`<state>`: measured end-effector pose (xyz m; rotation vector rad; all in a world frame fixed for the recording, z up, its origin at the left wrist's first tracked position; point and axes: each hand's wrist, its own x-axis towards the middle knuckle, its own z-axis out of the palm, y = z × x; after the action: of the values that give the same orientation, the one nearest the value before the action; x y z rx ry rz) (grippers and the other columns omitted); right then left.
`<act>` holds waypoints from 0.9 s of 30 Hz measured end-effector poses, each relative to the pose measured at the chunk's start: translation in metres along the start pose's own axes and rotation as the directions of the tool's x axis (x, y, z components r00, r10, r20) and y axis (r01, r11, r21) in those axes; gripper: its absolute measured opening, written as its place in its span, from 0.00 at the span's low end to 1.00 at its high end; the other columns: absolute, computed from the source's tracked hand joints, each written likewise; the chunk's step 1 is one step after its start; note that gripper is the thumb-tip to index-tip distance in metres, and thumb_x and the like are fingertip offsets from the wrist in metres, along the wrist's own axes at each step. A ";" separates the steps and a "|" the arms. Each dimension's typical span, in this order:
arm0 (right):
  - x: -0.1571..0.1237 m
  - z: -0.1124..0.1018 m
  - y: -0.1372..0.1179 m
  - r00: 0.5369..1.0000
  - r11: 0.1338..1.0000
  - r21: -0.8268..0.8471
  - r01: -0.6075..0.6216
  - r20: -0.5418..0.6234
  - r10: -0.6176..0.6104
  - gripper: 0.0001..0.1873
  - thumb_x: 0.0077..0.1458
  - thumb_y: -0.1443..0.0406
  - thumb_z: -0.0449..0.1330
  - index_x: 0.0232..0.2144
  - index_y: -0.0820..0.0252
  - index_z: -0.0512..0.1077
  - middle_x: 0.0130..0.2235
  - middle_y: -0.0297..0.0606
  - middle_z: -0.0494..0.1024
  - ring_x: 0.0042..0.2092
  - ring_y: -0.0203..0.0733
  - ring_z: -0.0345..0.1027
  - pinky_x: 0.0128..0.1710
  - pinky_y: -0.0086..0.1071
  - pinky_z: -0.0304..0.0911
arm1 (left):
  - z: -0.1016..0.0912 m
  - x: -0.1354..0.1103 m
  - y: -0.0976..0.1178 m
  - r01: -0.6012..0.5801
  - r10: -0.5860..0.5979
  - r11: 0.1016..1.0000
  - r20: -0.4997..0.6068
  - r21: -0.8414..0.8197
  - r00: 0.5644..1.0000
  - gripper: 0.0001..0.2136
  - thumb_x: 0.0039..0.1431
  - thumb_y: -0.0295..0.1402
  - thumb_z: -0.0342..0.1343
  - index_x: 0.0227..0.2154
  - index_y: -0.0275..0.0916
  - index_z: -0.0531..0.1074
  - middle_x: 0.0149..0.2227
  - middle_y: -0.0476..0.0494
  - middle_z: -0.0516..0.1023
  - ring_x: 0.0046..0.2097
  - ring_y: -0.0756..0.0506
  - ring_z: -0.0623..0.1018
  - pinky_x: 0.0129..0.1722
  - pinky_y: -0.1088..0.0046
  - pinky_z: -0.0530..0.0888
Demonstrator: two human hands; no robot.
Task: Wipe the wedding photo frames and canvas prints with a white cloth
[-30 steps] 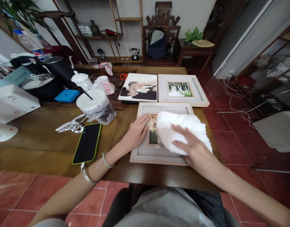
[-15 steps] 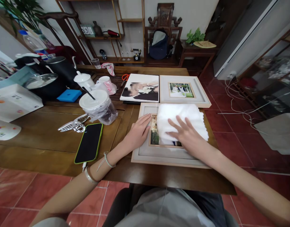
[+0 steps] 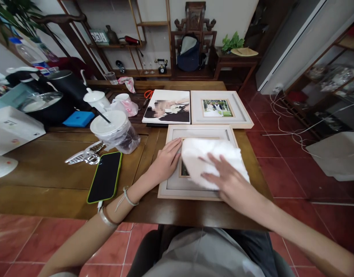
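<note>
At the near edge of the table [image 3: 64,200], toward its right corner: a pale picture frame [image 3: 171,187], flat and face up, its near border close to the drop. Presses a white cloth [image 3: 202,159] onto the frame's middle with the right hand [image 3: 226,181], fingers spread and flat, closed around nothing. Steadies the frame's left border with the left hand [image 3: 165,161], palm down, likewise open, clasping nothing.

Expect the cloth to be soft and light, quick to bunch and slide under pressure. Expect the frame to be stiff and fairly light, with a smooth, probably fragile glazed centre; better taken by its two side borders than by the middle.

Just beyond the far border: a second frame [image 3: 242,117] and a canvas print [image 3: 167,111], so little room forward. Little margin to the right before the table's edge. More bare wood to the left, up to a green-cased phone [image 3: 104,177] and a lidded cup [image 3: 110,127]
</note>
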<state>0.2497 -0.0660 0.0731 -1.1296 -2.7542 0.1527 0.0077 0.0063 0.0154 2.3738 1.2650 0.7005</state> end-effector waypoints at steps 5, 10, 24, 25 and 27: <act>0.047 0.006 0.054 0.977 0.964 -0.208 -0.165 -0.168 0.131 0.37 0.42 0.85 0.51 0.56 0.64 0.66 0.66 0.50 0.54 0.67 0.63 0.37 0.61 0.63 0.46 | 0.001 -0.001 0.000 0.018 -0.018 1.000 -0.008 0.004 1.000 0.21 0.67 0.32 0.41 0.61 0.35 0.59 0.64 0.34 0.60 0.66 0.40 0.59 0.62 0.52 0.62; 0.072 0.010 0.062 0.995 0.941 -0.327 -0.088 0.007 0.096 0.39 0.44 0.86 0.49 0.57 0.61 0.66 0.66 0.47 0.54 0.66 0.69 0.38 0.58 0.69 0.45 | 0.002 0.000 -0.002 0.007 -0.007 1.000 -0.006 -0.008 1.000 0.21 0.68 0.33 0.40 0.61 0.34 0.58 0.64 0.34 0.60 0.66 0.40 0.59 0.63 0.52 0.61; -0.025 -0.025 -0.034 0.962 0.990 0.121 0.066 0.256 -0.095 0.39 0.39 0.81 0.52 0.55 0.53 0.68 0.66 0.43 0.54 0.66 0.64 0.41 0.58 0.65 0.49 | 0.002 0.000 -0.001 0.019 -0.019 1.000 -0.010 -0.007 1.000 0.21 0.68 0.32 0.40 0.62 0.35 0.58 0.64 0.35 0.60 0.65 0.41 0.59 0.63 0.53 0.61; -0.026 -0.030 -0.035 0.959 0.982 0.168 0.085 0.254 -0.127 0.40 0.39 0.81 0.51 0.55 0.52 0.68 0.66 0.41 0.55 0.67 0.60 0.42 0.59 0.62 0.51 | 0.002 0.000 -0.001 0.018 -0.018 1.000 -0.005 -0.005 1.000 0.21 0.68 0.32 0.41 0.62 0.34 0.58 0.64 0.35 0.60 0.66 0.41 0.59 0.63 0.53 0.61; -0.024 -0.042 -0.030 0.961 0.967 0.239 0.086 0.236 -0.144 0.41 0.39 0.82 0.48 0.54 0.49 0.68 0.65 0.37 0.58 0.66 0.53 0.47 0.60 0.52 0.55 | 0.002 0.000 -0.001 0.017 -0.017 1.000 0.004 0.003 1.000 0.22 0.67 0.32 0.41 0.62 0.33 0.58 0.64 0.34 0.60 0.66 0.41 0.59 0.64 0.54 0.60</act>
<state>0.2534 -0.1027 0.1162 -0.9443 -2.9133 0.6206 0.0078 0.0073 0.0134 2.3625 1.2836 0.6889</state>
